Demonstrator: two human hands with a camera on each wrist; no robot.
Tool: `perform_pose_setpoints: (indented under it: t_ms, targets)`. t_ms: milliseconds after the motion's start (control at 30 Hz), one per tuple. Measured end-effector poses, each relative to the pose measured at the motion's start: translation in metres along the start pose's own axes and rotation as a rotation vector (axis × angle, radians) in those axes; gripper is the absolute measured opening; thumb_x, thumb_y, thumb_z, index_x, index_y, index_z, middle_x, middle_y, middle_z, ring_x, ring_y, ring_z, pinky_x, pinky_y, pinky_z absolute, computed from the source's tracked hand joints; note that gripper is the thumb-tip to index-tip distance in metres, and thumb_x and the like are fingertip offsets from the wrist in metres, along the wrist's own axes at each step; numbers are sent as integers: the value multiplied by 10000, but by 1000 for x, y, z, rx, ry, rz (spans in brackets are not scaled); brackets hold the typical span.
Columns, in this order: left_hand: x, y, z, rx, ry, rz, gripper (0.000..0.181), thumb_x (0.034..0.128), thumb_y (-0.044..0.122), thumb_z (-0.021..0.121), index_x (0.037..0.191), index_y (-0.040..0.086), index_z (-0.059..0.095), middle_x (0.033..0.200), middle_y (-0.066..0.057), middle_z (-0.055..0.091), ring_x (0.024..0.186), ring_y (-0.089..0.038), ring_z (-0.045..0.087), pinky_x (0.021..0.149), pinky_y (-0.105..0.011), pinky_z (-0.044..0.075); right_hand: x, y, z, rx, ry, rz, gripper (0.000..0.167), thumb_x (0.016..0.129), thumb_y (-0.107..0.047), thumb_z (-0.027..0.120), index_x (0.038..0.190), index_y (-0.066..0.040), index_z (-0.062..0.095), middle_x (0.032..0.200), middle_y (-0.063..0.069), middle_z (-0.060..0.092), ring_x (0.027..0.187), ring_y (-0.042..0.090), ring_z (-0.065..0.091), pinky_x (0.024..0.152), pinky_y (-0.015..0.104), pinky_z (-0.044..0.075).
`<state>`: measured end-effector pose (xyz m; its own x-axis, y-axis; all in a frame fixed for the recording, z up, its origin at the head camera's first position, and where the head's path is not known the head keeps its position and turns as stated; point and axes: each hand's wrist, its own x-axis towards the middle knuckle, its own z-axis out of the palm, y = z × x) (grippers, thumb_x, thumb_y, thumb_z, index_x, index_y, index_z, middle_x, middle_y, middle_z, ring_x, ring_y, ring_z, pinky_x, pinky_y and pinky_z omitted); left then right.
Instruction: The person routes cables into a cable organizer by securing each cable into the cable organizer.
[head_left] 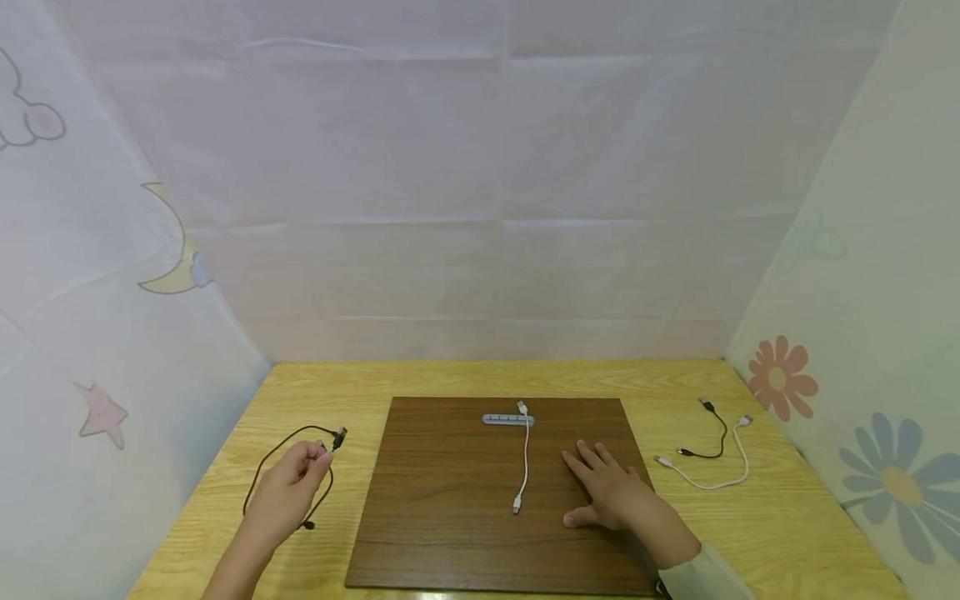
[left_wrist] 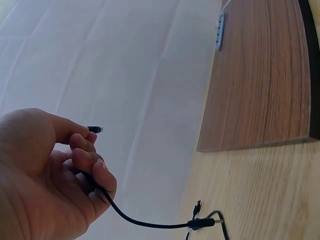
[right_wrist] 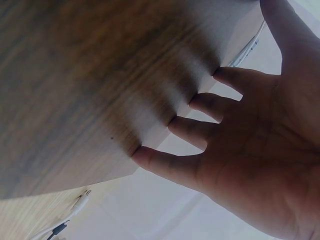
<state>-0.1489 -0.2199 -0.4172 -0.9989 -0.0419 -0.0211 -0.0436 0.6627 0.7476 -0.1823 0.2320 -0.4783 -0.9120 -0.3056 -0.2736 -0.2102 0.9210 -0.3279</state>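
Observation:
My left hand [head_left: 285, 492] pinches the end of a black cable between thumb and fingers, with the small plug [left_wrist: 95, 129] poking out past the fingertips in the left wrist view. The black cable [left_wrist: 145, 224] runs down from the curled fingers toward the table. On the brown board [head_left: 442, 500], the fingertips of my right hand [head_left: 618, 496] rest with the fingers spread and nothing held. A white cable [head_left: 526, 458] lies to the left of that hand, its upper end over the right end of a grey-blue slotted strip [head_left: 504, 419].
Right of the board, a short black cable [head_left: 723, 437] and a white cable [head_left: 712, 487] lie on the yellow wood table [head_left: 795, 533]. More black cable [head_left: 258, 467] loops on the table around my left hand. Printed cloth hangs behind and at both sides.

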Motion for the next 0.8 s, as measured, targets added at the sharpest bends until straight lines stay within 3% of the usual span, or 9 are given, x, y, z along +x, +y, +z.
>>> perform_pose_setpoints:
  t_ms: [267, 800]
  targets:
    - [5, 15, 11, -63, -51, 18, 300, 1085, 357, 478, 1127, 71, 558, 759, -49, 517, 606, -156, 412, 554, -289, 376, 1, 1, 1, -5, 9, -5, 1010, 774, -567, 782, 1564, -90, 370, 1642, 218, 243, 1488, 507, 201, 992, 836, 263]
    - [17, 33, 39, -74, -85, 139, 218, 1085, 277, 493, 1051, 87, 595, 744, -24, 514, 563, -125, 413, 519, -259, 377, 1, 1, 1, -9, 6, -8, 1011, 774, -569, 779, 1564, -87, 370, 1639, 224, 245, 1483, 515, 205, 987, 839, 264]
